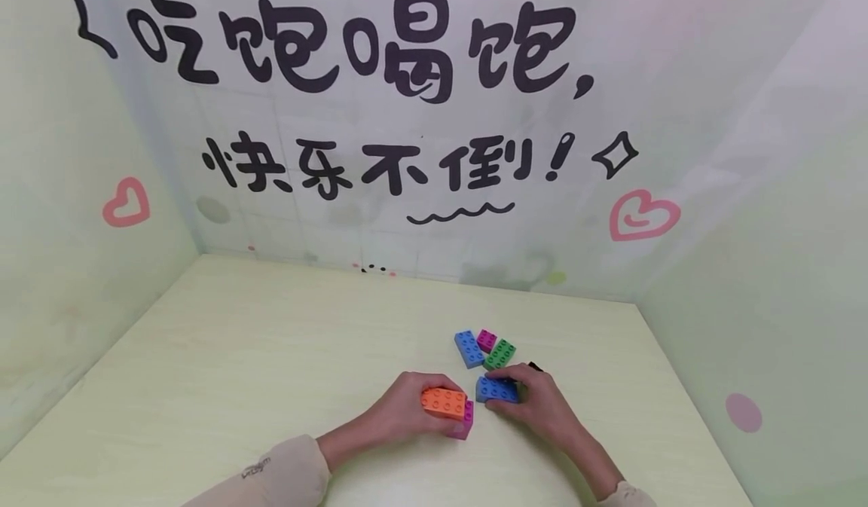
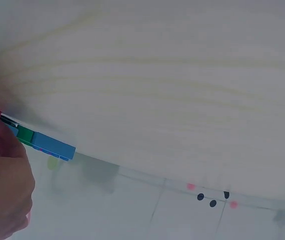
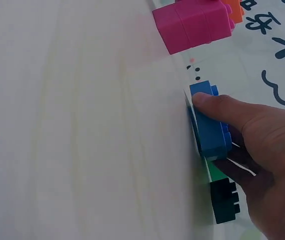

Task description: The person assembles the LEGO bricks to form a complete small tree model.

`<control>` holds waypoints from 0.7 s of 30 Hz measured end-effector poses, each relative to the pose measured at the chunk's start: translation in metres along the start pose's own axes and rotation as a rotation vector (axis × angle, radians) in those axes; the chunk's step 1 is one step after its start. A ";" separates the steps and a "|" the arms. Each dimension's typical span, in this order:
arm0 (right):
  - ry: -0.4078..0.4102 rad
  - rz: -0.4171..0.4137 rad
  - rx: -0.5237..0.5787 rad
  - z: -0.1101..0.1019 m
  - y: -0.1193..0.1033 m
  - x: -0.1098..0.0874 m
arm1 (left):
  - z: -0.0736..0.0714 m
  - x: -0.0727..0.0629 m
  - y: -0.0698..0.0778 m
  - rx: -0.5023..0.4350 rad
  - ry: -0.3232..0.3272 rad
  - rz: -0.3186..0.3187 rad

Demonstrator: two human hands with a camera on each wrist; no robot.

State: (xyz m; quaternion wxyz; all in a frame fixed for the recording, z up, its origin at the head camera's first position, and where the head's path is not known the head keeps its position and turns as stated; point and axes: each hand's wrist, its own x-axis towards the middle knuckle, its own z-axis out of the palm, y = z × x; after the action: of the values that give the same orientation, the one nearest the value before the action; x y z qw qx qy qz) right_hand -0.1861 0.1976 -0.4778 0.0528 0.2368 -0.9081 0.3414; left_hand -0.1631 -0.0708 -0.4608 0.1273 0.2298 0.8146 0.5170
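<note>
My left hand (image 1: 396, 410) grips an orange building brick (image 1: 444, 402) joined with magenta bricks (image 1: 463, 426), which show below and to the right of it. In the right wrist view the magenta part (image 3: 195, 25) has seams down its side, with the orange brick (image 3: 236, 11) behind. Just to the right, my right hand (image 1: 545, 407) pinches a blue eight-stud brick (image 1: 495, 389) between thumb and fingers. Its studs face up in the head view, and a small gap separates it from the left hand's bricks. The left wrist view catches only part of the left hand (image 2: 7, 195).
Beyond the right hand lie another blue brick (image 1: 469, 349), a small magenta brick (image 1: 486, 340) and a green brick (image 1: 500, 354), close together. A black brick (image 3: 224, 201) is partly hidden by the right hand in the head view. Printed walls enclose the pale table (image 1: 271, 341).
</note>
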 end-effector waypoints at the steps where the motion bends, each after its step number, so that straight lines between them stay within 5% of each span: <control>1: -0.004 0.006 0.005 -0.001 -0.002 0.000 | 0.000 0.000 0.000 -0.002 -0.001 0.000; 21: -0.066 0.134 0.283 -0.028 -0.043 -0.004 | 0.001 -0.001 0.001 -0.019 -0.013 0.009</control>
State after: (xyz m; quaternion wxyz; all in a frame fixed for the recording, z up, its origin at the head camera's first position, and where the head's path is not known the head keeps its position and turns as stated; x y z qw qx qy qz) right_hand -0.1644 0.1887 -0.4317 -0.0341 0.1918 -0.8659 0.4608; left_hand -0.1616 -0.0705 -0.4601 0.1324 0.2358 0.8077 0.5240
